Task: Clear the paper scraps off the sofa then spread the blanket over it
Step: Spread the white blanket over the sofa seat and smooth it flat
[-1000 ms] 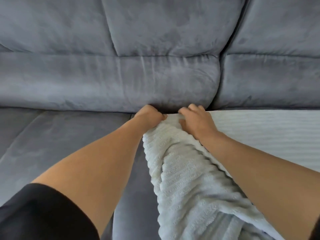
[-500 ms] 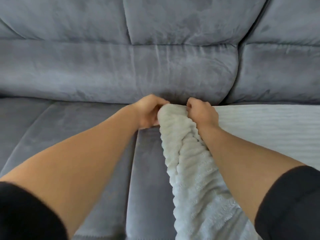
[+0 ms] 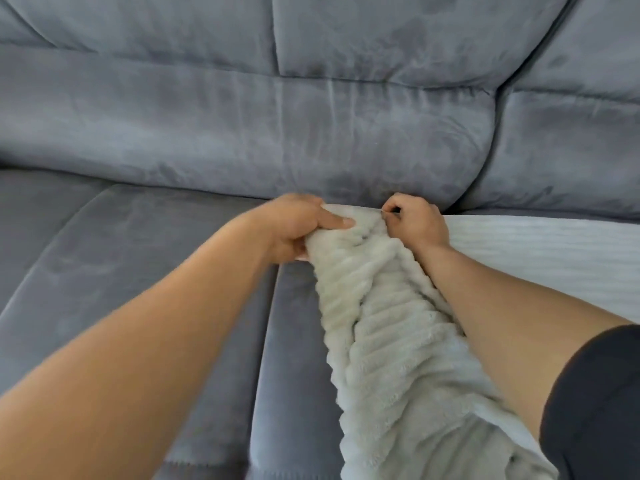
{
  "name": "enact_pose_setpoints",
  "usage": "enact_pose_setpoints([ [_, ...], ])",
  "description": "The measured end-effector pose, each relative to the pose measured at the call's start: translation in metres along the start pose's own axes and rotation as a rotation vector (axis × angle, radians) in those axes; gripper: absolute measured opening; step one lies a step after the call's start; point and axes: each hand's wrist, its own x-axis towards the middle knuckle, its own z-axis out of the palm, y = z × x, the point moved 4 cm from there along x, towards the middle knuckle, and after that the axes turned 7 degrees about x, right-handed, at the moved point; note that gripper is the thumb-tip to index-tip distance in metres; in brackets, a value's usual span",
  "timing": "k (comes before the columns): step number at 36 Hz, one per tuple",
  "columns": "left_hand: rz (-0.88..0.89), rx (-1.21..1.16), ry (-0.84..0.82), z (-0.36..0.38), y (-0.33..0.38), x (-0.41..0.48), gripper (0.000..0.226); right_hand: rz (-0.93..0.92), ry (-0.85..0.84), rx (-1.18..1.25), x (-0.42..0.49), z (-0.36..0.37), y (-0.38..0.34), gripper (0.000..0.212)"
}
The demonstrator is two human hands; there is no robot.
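Sofa [image 3: 138, 271]: grey plush, seat cushions left and centre bare.
Left hand [image 3: 298, 230]: fingers curled, grasping the bunched far edge of the blanket.
Blanket [image 3: 388, 341]: cream, ribbed; gathered centre, running near to far; right portion lies flat on the seat.
Right hand [image 3: 415, 223]: pinching the same far edge, beside the backrest.

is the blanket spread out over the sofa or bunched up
Half spread: the blanket lies flat at right, bunched where left hand and right hand grip it; sofa bare at left.
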Motion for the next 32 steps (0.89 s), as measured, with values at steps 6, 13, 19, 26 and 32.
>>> enact_pose_setpoints([
  [6,-0.241,0.415,-0.051,-0.052,0.021,-0.006,0.057,-0.002,-0.013,-0.04,-0.002,0.0,0.0,0.015],
  [13,-0.254,0.335,-0.103,-0.076,0.012,-0.008,0.01,-0.018,0.03,-0.083,-0.006,0.001,0.0,0.012],
  [19,0.122,-0.306,-0.128,-0.065,-0.008,-0.014,0.022,-0.021,0.05,-0.112,-0.006,0.004,0.0,0.011],
  [26,0.01,0.243,0.27,-0.137,-0.017,-0.022,0.047,-0.002,0.105,-0.033,-0.004,0.002,0.008,0.011],
  [32,0.024,0.506,0.616,-0.136,-0.02,-0.001,0.052,0.04,0.138,-0.074,-0.001,0.006,0.005,0.011],
])
